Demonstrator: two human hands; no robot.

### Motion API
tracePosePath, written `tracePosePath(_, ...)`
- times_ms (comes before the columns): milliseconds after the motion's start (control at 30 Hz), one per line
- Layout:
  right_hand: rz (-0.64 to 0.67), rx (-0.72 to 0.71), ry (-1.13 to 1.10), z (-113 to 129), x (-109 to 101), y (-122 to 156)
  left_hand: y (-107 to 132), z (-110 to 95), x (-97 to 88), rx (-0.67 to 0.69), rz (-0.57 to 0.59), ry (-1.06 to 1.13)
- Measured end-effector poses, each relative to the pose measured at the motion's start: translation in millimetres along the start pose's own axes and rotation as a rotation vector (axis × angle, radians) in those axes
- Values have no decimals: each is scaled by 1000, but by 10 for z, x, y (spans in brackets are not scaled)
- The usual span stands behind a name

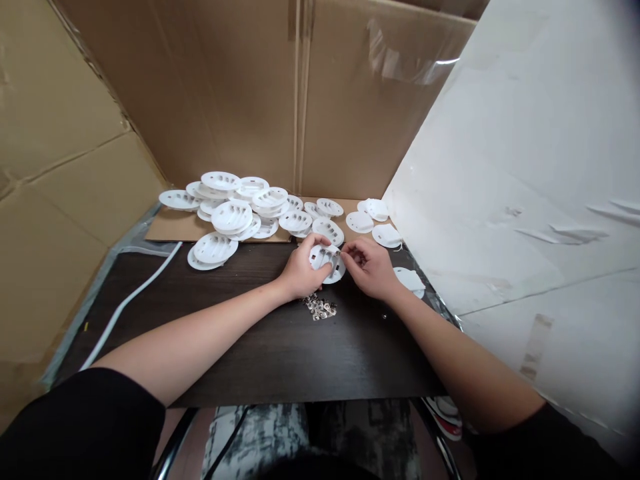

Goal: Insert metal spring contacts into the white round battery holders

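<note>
My left hand [303, 267] grips a round white plastic disc [331, 272] with slots and recessed channels, its thumb lying across the face. At the disc's right edge, my right hand [367, 267] is closed in a pinch, fingertips touching or very near the rim. Whatever sits between those fingertips is too small to make out. Just below the disc, a small heap of shiny metal clips [320, 308] lies on the dark table [280, 353]. One more tiny metal piece [384, 316] lies apart from it, under my right wrist.
Many similar white discs [232, 217] are piled on a cardboard sheet [173, 225] at the back left. Several discs with flat covers [387, 235] lie at the right. A white cable [133, 297] crosses the table's left side. Cardboard walls [225, 87] enclose the back and left.
</note>
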State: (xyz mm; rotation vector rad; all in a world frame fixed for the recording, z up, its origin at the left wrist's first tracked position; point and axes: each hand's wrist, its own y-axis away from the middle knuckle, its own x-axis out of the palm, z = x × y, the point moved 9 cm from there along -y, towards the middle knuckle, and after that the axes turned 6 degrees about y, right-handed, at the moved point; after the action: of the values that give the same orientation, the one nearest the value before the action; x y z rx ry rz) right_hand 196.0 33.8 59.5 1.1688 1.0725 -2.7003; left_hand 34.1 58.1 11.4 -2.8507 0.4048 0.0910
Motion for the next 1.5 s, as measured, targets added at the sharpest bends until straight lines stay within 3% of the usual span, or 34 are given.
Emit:
tracePosePath(200,-14,-117,111,135,-19,5,-7,-21,-3,18,-7,-62)
tracePosePath(367,-38,-120,127,153,-44,21,-24,-100,-33,114,-38,-168)
tracePosePath(667,-66,-108,85,173,-54,22,-15,-143,-23,146,-36,-232)
tracePosePath(1500,-33,-176,112,199,-26,82,-34,-114,-63,149,-83,-103)
